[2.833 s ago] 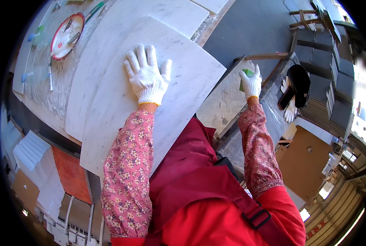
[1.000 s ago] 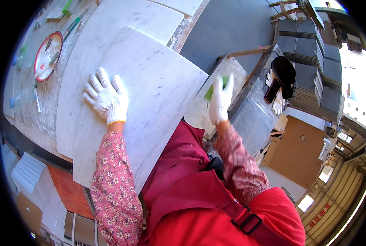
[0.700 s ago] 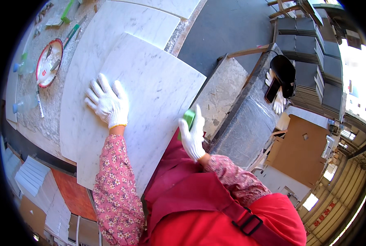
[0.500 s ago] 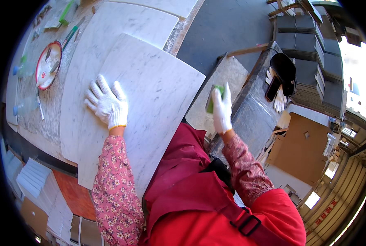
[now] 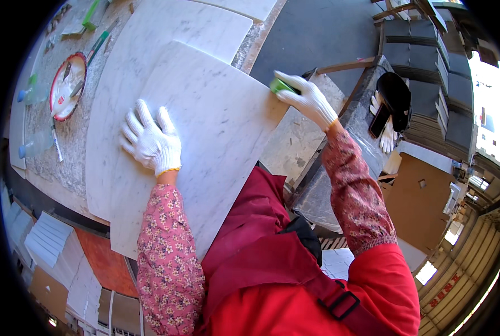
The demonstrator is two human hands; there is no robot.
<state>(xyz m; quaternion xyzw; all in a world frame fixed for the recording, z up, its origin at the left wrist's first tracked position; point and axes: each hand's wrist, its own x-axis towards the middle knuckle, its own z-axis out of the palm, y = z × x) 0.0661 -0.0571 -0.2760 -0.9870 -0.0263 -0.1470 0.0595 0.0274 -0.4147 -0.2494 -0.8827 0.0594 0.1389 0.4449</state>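
My left hand (image 5: 151,138), in a white knit glove, lies flat with fingers spread on a white, grey-veined marble slab (image 5: 205,117). My right hand (image 5: 308,99), gloved the same way, grips a green sanding block (image 5: 282,86) and holds it at the slab's far right corner. The block's underside is hidden, and its contact with the edge is partly covered by my fingers. A second marble slab (image 5: 202,28) lies beneath and beyond the first.
On the dusty worktable left stand a red-rimmed bowl (image 5: 56,101) with a tool in it and plastic bottles (image 5: 34,147). Another green block (image 5: 93,15) lies far left. At right, a plastic-wrapped stack (image 5: 348,162) bears a black cap (image 5: 394,101), a phone (image 5: 379,121) and gloves.
My right hand has moved forward and left with the green sanding block, from beside the slab to its corner. My left hand stays flat on the slab.
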